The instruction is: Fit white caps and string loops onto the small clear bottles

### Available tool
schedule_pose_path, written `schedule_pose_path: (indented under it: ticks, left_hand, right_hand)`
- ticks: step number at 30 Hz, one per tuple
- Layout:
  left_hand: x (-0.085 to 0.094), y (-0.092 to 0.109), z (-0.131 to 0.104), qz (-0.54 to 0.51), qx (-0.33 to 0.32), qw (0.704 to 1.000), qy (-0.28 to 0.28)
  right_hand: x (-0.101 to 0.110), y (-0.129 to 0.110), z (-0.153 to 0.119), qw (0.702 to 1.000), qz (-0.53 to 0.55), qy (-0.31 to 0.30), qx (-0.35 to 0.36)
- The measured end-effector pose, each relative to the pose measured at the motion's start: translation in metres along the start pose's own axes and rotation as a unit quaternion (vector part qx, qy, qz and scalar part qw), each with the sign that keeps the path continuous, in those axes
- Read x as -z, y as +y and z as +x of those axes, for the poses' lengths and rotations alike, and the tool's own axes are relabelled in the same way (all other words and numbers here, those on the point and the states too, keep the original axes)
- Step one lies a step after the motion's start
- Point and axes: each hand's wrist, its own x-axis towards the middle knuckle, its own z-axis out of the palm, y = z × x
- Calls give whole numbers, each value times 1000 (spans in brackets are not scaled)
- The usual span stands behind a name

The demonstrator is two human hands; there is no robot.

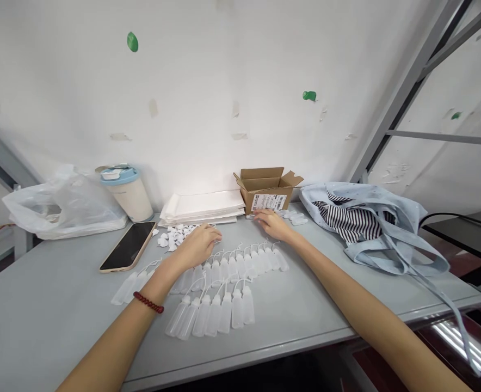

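Note:
My left hand (198,246) is over the table at the right edge of a pile of small white caps (174,235), fingers loosely bent and apart, with nothing visible in them. Under and beside it lie rows of translucent squeeze bottles (240,265), each with a thin tube or strap at its neck. A nearer row of squeeze bottles (213,316) lies in front. My right hand (271,224) reaches out with its fingers spread, next to several loose clear bottles (296,218) before the cardboard box. Its fingertips partly cover that spot.
An open cardboard box (265,190) and a stack of white sheets or envelopes (202,206) stand by the wall. To the left are a phone (128,247), a cup (128,190) and a plastic bag (67,204). A light-blue cloth bag (367,218) lies right, its strap hanging over the edge.

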Motion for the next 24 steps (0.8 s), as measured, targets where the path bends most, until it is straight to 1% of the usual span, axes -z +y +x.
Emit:
schedule_pose_path:
  ticks: [7, 14, 17, 20, 24]
  left_hand:
    - [2, 3, 0, -2, 23, 1000, -7]
    - [3, 1, 3, 17, 46, 998, -37]
    - [1, -1, 6, 21, 51, 998, -26]
    - [2, -2, 7, 10, 56, 998, -2]
    - [8, 1, 6, -43, 75, 995, 45]
  right_hand:
    - [8, -4, -6, 999, 3, 10, -36]
    - [4, -9, -9, 996, -5, 22, -82]
    - [5, -13, -10, 995, -8, 26, -91]
    - [10, -21, -11, 995, -9, 41, -90]
    - [17, -41, -15, 994, 37, 86, -55]
